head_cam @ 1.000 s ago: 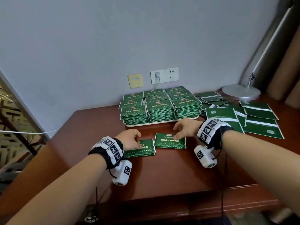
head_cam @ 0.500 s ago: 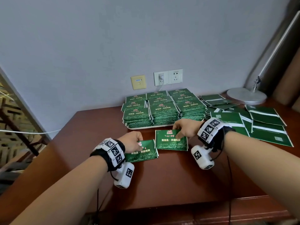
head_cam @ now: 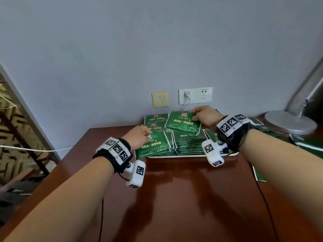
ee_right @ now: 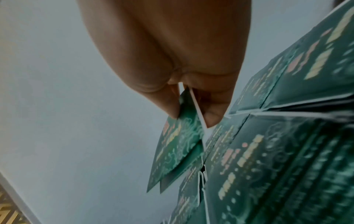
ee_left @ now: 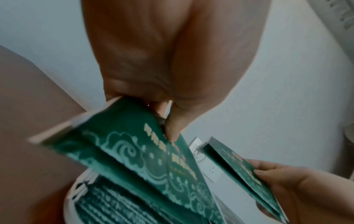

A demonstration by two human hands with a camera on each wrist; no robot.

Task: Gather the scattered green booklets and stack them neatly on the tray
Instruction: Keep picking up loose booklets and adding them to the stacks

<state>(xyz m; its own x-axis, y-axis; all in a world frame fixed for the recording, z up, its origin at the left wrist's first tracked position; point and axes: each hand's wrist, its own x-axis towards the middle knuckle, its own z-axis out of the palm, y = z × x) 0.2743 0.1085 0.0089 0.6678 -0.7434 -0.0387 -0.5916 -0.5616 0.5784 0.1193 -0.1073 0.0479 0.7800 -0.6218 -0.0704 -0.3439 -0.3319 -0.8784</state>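
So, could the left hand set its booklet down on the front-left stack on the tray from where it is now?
Probably yes: the left hand holds its booklet right over that stack on the tray, with nothing between.

Both bare forearms reach in from the lower corners of the head view toward frame centre, each wrist wearing a black band with white marker tiles and a white camera block slung beneath. Left hand (head_cam: pixel 138 137) sits left of centre, knuckles up, thumb and fingers pinching the near corner of a green booklet (head_cam: pixel 153 145). Right hand (head_cam: pixel 206 115) is higher and further right, mid-frame, fingers curled, thumb on top, pinching the right edge of a second green booklet (head_cam: pixel 183 123) held raised and tilted.
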